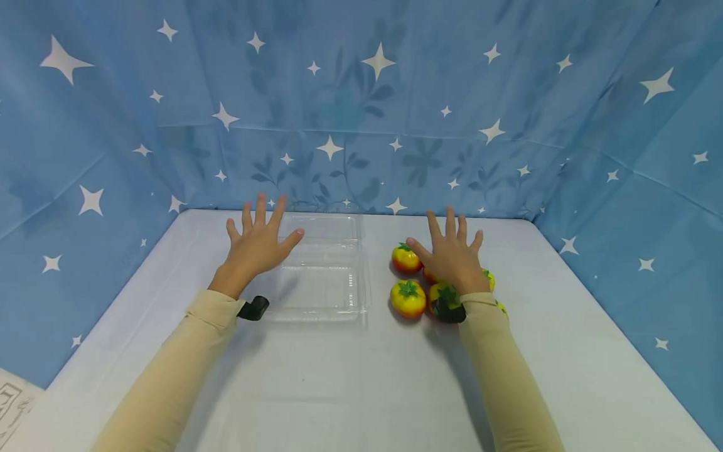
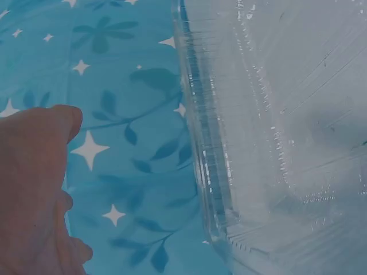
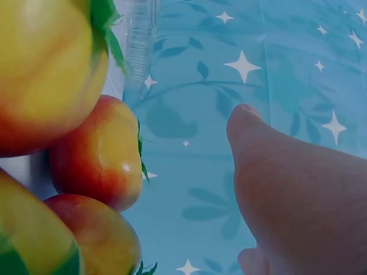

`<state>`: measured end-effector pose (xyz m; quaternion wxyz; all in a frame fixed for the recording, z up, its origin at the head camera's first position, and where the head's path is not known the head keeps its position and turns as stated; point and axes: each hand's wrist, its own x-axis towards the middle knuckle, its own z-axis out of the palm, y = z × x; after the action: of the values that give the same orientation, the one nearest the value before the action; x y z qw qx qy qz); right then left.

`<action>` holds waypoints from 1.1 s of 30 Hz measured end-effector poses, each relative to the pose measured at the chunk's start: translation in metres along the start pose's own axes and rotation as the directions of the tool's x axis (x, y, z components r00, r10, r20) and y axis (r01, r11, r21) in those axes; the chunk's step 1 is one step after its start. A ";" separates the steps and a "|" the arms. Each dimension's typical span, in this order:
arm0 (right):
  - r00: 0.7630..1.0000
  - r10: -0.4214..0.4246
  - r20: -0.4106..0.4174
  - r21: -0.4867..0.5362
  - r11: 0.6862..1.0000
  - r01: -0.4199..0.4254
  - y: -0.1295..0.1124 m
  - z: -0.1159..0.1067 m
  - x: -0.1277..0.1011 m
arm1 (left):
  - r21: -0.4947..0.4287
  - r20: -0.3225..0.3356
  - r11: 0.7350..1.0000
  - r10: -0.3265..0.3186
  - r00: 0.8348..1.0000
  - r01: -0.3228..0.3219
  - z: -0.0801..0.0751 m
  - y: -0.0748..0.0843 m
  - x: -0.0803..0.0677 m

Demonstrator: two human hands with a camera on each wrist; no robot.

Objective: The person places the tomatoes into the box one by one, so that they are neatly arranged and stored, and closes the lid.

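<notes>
With fingers spread and nothing held, my left hand [image 1: 257, 248] hovers over the left side of a clear plastic clamshell box [image 1: 319, 290]. That box lies open, its hinged halves one behind the other; in the left wrist view its ribbed wall [image 2: 209, 143] shows beside my thumb. My right hand [image 1: 452, 254], also spread and holding nothing, is above several yellow-and-red tomato-like fruits [image 1: 408, 300] with green leafy tops. Part of the group is hidden under this hand and wrist. In the right wrist view, one glossy fruit [image 3: 97, 152] sits left of my thumb.
A white cloth-covered table [image 1: 339, 383] carries everything. Blue curtains [image 1: 350, 94] with white stars hang along its back and both sides. Printed white material [image 1: 17, 402] shows at the lower left edge. The fruits are grouped right of the box.
</notes>
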<state>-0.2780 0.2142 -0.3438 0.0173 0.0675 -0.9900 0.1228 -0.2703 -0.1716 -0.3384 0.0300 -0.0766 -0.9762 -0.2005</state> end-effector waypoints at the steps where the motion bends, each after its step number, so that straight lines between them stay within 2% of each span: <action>1: 1.000 0.004 -0.001 0.005 1.000 -0.004 0.001 0.001 -0.001 | -0.018 0.000 1.000 0.007 1.000 -0.007 -0.001 -0.001 -0.003; 8: 1.000 0.018 0.001 0.067 0.998 -0.018 0.008 0.002 -0.013 | -0.160 0.016 0.986 0.055 0.998 -0.052 -0.003 -0.013 -0.035; 15: 1.000 0.008 0.018 0.157 0.988 -0.011 0.018 -0.010 -0.020 | -0.234 0.027 0.966 0.117 0.993 -0.107 0.008 -0.026 -0.060; 20: 1.000 -0.002 0.031 0.219 0.976 -0.005 0.030 -0.017 -0.020 | -0.304 0.049 0.948 0.110 0.993 -0.090 0.024 -0.034 -0.075; 26: 0.998 0.005 0.061 0.241 0.970 -0.020 0.042 -0.025 -0.021 | -0.429 0.077 0.901 0.102 0.992 -0.060 0.046 -0.048 -0.089; 29: 0.996 -0.005 0.086 0.281 0.960 -0.019 0.048 -0.029 -0.021 | -0.458 0.083 0.887 0.104 0.991 -0.055 0.050 -0.054 -0.095; 33: 0.995 -0.018 0.101 0.330 0.944 -0.016 0.058 -0.036 -0.022 | -0.461 0.087 0.886 0.112 0.990 -0.060 0.047 -0.058 -0.098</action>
<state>-0.2634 0.2822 -0.3237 -0.0452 0.0762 -0.9549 0.2835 -0.1844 -0.2189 -0.4131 -0.0342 -0.1357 -0.8975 -0.4182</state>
